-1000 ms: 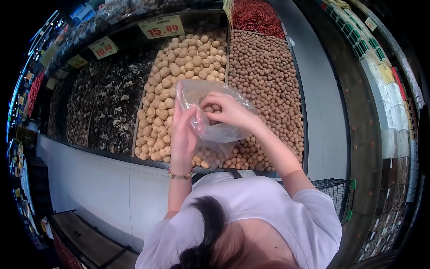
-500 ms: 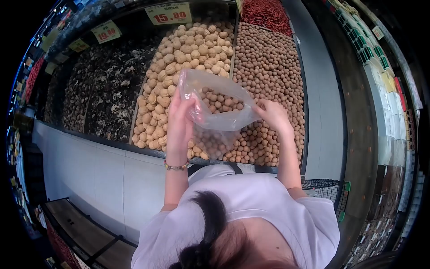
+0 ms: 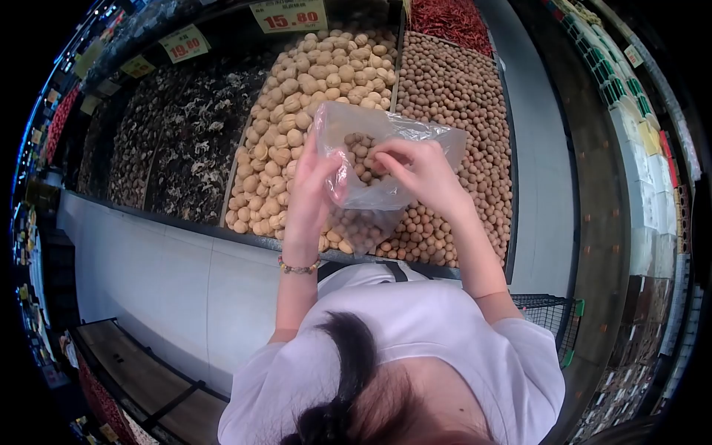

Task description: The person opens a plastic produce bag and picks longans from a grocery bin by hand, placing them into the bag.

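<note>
A clear plastic bag [image 3: 378, 196] hangs above the bins, its mouth open upward. Round brown balls that look like dried longans [image 3: 360, 152] show through the mouth, and more show dimly through its lower part. My left hand [image 3: 319, 174] grips the bag's left rim, thumb on the near side. My right hand [image 3: 411, 167] is over the opening, its fingertips pinched together next to the brown balls. Whether a ball is between those fingertips is hidden. Under the bag lie the bin of pale walnuts [image 3: 285, 111] and the bin of loose brown balls [image 3: 452, 89].
Left of the walnuts are bins of dark dried fungus [image 3: 204, 133]. Dried red chillies [image 3: 449, 26] lie at the back. Price signs [image 3: 289, 15] stand behind the bins. A wire shopping cart [image 3: 545, 315] is at my right, and a low wooden bench [image 3: 148, 371] is behind left.
My right hand has let go of the bag's right rim and moved left over its mouth, fingers pinched. My left hand still holds the bag. The view has shifted slightly.
</note>
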The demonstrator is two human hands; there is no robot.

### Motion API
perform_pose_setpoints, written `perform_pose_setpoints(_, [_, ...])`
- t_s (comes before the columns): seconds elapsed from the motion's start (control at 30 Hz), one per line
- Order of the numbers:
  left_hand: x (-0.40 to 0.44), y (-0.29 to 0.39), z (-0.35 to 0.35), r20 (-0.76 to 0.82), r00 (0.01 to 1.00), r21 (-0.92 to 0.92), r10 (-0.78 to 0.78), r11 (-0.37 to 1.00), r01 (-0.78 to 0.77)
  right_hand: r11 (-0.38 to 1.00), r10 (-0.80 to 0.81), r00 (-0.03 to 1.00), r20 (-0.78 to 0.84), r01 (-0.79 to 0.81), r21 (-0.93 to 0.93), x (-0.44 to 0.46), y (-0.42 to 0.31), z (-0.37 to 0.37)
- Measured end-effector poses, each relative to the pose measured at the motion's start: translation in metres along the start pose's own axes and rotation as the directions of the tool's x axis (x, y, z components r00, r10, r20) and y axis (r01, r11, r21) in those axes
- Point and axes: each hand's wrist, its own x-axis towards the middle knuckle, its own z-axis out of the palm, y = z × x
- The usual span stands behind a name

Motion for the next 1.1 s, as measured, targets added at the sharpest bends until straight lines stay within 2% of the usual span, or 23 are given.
perform_pose_setpoints(0.07, [-0.002,-0.005,0.003,-0.009,1.000,-0.028,-0.029,0.999,0.028,0.974,-0.084,0.996,0.007,0.083,-0.212,0.028,0.044,0.020])
perform_pose_setpoints(0.17, [-0.003,-0.008,0.006,0.111,0.994,-0.005,-0.014,1.000,0.014,0.846,0.216,0.975,0.061,-0.155,-0.510,0.051,0.078,0.041])
perform_pose_setpoints(0.27, [-0.003,-0.013,-0.001,0.040,0.999,0.018,-0.027,0.999,0.027,0.787,0.086,0.995,0.059,-0.031,-0.616,0.059,0.124,0.062])
perform_pose_setpoints(0.47, [-0.006,-0.010,-0.002,0.022,1.000,0.018,-0.003,1.000,0.002,0.947,0.034,0.998,0.059,-0.014,-0.322,0.048,0.117,0.054])
perform_pose_setpoints(0.57, [-0.004,-0.011,-0.001,0.031,0.999,0.016,0.013,1.000,-0.014,0.982,0.179,0.972,0.152,-0.166,-0.095,0.045,0.102,0.054])
perform_pose_setpoints(0.6, [-0.003,-0.012,-0.001,0.039,0.999,0.015,0.018,1.000,-0.019,0.984,0.102,0.990,0.099,-0.086,-0.155,0.042,0.106,0.058])
perform_pose_setpoints(0.7, [0.000,-0.013,0.000,0.020,0.999,0.009,0.032,0.999,-0.032,0.994,-0.004,0.999,-0.052,-0.001,-0.106,0.037,0.110,0.064])
perform_pose_setpoints(0.8, [-0.001,-0.012,-0.001,0.011,0.999,0.029,0.042,0.999,-0.042,1.000,0.001,0.996,-0.084,-0.003,-0.022,0.037,0.110,0.055])
perform_pose_setpoints(0.9, [-0.001,-0.011,-0.001,0.020,0.999,-0.010,0.034,0.999,-0.034,0.885,0.347,0.934,0.081,-0.355,0.300,0.035,0.072,0.033])
perform_pose_setpoints(0.93, [-0.002,-0.010,0.000,0.026,0.999,-0.012,0.034,0.999,-0.034,0.805,0.310,0.948,0.072,-0.301,0.512,0.034,0.087,0.039])
perform_pose_setpoints(1.03, [-0.002,-0.007,0.004,0.033,0.999,-0.003,0.029,1.000,-0.029,0.680,0.305,0.947,0.100,-0.290,0.674,0.033,0.091,0.037])
perform_pose_setpoints(1.1, [-0.001,-0.007,0.008,0.014,0.999,0.020,0.029,0.999,-0.030,0.684,0.301,0.947,0.112,-0.296,0.667,0.030,0.088,0.034])
